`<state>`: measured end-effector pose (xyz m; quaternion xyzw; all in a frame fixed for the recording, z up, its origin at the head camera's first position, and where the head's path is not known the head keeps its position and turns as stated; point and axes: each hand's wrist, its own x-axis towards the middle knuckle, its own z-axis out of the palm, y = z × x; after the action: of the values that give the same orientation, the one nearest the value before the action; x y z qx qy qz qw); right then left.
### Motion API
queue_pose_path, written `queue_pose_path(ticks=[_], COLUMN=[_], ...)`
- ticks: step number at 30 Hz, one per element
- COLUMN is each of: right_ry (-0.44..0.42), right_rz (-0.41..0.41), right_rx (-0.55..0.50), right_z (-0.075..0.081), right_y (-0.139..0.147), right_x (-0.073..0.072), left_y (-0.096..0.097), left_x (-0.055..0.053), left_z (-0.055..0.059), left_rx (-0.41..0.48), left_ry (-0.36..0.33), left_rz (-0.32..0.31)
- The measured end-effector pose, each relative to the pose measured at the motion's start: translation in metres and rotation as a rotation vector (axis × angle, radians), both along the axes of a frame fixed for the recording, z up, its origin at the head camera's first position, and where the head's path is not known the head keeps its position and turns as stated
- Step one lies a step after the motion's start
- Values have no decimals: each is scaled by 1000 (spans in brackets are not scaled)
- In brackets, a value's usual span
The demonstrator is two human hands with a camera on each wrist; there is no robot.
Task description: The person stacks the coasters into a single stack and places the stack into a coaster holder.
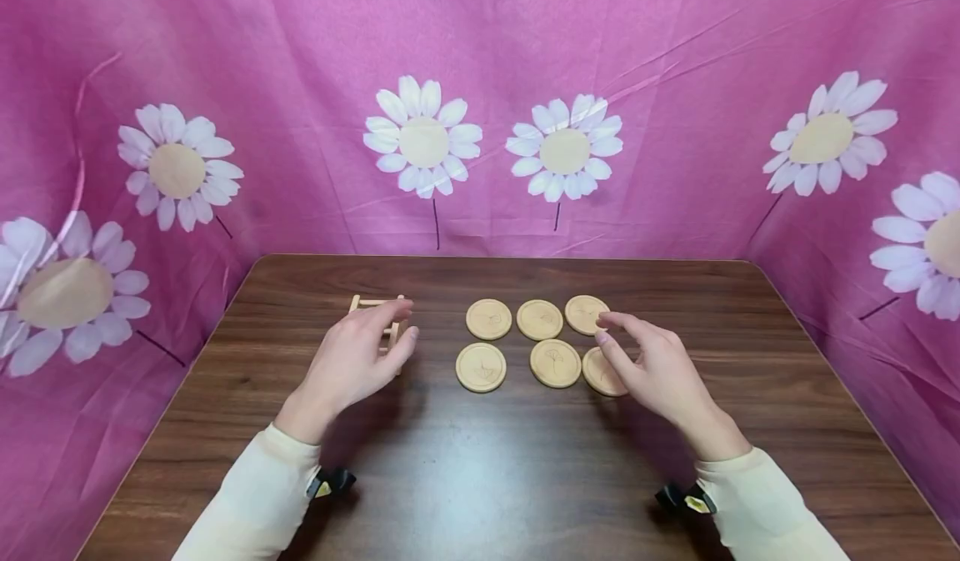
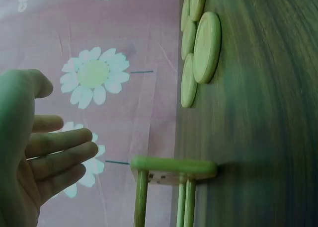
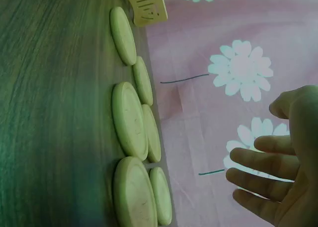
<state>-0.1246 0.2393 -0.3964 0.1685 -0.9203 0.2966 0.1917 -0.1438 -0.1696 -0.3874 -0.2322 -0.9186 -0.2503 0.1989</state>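
Note:
Above a small wooden coaster holder (image 1: 371,302) at the table's left, my left hand (image 1: 352,365) hovers with relaxed fingers, hiding much of it. The left wrist view shows the holder's flat end (image 2: 174,166) and round rods, apart from the hand. Several round wooden coasters lie in two rows in the middle; one in the front row (image 1: 555,363) bears an engraved leaf-like drawing. My right hand (image 1: 663,369) hangs over the rightmost front coaster (image 1: 600,373), partly covering it. In the right wrist view its fingers (image 3: 263,160) are loosely extended, holding nothing.
Everything stands on a dark wood-grain table (image 1: 465,478). A pink cloth (image 1: 495,36) with large white daisies hangs around its back and sides. Dark bands with devices sit at both wrists, over pale sleeves (image 1: 251,490).

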Motion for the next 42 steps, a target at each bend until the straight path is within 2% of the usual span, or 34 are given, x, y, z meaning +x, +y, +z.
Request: queue_pose_path(ticks=[4, 8, 11, 14, 20, 28, 35, 42], right_ry=[8, 17, 15, 12, -21, -101, -119, -155], right_rz=[20, 40, 42, 40, 29, 71, 62, 51], right_rx=[-37, -46, -43, -49, -25, 12, 42, 84], right_z=[-7, -14, -18, -22, -29, -39, -45, -50], right_y=[6, 10, 13, 15, 22, 33, 45, 50], right_x=[-2, -5, -6, -7, -8, -7, -5, -5], left_y=[-8, -18, -27, -36, -55, -74, -88, -99], left_x=[-2, -6, -9, -11, -14, -20, -25, -30], left_z=[-3, -6, -10, -13, -18, -24, -32, -38], left_rx=[35, 65, 70, 83, 123, 173, 170, 154], left_ry=[-61, -102, -90, -66, -64, -62, -65, -98], left_rz=[-21, -93, -143, -162, -117, -89, -61, -54])
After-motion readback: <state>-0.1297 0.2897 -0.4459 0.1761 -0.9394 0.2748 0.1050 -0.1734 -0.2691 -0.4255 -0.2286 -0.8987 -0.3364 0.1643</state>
